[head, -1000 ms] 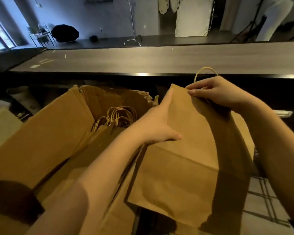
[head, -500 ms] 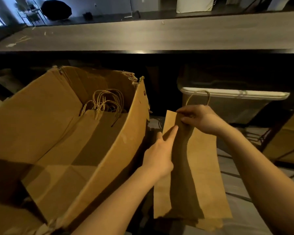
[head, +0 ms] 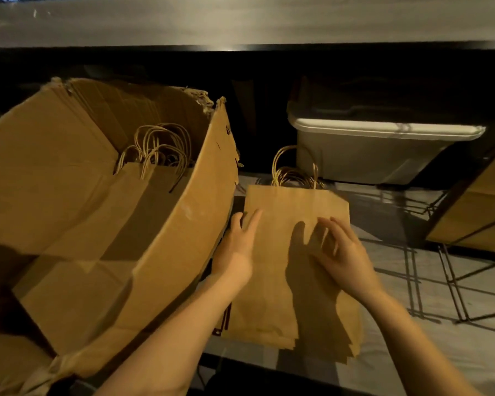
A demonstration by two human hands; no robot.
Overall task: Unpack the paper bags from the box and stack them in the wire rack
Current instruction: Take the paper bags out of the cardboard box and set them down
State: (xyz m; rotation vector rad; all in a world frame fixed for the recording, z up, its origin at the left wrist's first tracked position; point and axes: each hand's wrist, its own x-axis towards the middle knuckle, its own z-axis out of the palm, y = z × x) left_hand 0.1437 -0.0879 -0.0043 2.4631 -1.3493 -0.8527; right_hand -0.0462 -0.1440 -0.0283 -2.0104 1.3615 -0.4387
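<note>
A flat stack of brown paper bags point(head: 280, 212) with twisted paper handles lies on the wire rack point(head: 429, 270), right of the cardboard box. My left hand point(head: 237, 247) lies flat on the stack's left edge, fingers straight. My right hand point(head: 343, 252) hovers over or touches the stack's right side, fingers spread and slightly bent, holding nothing. The large open cardboard box point(head: 166, 252) on the left holds more folded bags point(head: 132, 192), their handles bunched at the far end.
A grey plastic bin point(head: 377, 150) stands behind the stack under a long dark counter point(head: 240, 21). A wooden panel point(head: 480, 212) leans at the right edge. Black rack wires run across the pale floor to the right.
The bag I held upright by its top now lies flat on the stack. My right hand has let go of it, and both hands have come down onto the pile.
</note>
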